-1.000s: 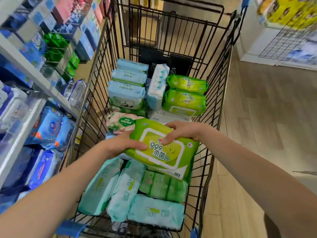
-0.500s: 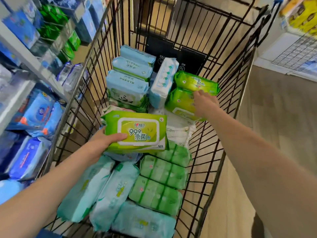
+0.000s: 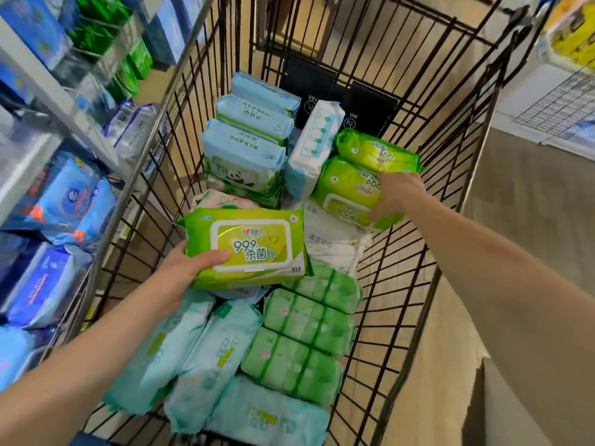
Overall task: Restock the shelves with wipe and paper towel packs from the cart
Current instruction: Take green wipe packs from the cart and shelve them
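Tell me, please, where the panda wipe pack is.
Head view, cart's far left: the panda wipe pack sits beside the upright white pack, beyond the left hand.

Your left hand (image 3: pixel 180 272) grips a green wipe pack (image 3: pixel 254 249), thumb on top; your outstretched right hand (image 3: pixel 397 197) clutches a second green pack (image 3: pixel 346 188)

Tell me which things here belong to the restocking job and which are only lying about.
Job in hand: left hand holding a lime-green wipe pack; right hand gripping a second lime-green pack; cart; shelves.
Lying about: yellow goods, far right; white wire rack.
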